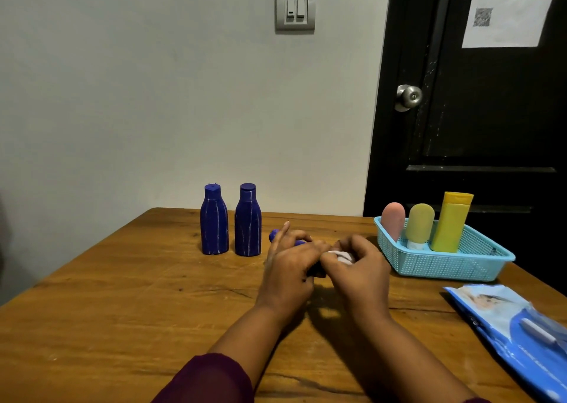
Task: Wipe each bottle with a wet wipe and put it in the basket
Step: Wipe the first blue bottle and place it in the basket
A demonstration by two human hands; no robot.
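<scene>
My left hand (288, 264) grips a blue bottle (274, 236) lying sideways just above the table; only its cap end and a strip of its body show past my fingers. My right hand (359, 264) presses a white wet wipe (342, 256) against the bottle's other end. Two more blue bottles (214, 220) (248, 220) stand upright behind, at the table's far edge. The light blue basket (460, 267) at the right holds a pink tube (393, 220), a yellow-green tube (419, 224) and a tall yellow bottle (451, 221), all upright.
A blue pack of wet wipes (515, 335) lies at the table's right front. The wooden table (122, 310) ends at a white wall behind; a black door (478, 111) with a metal knob stands behind the basket.
</scene>
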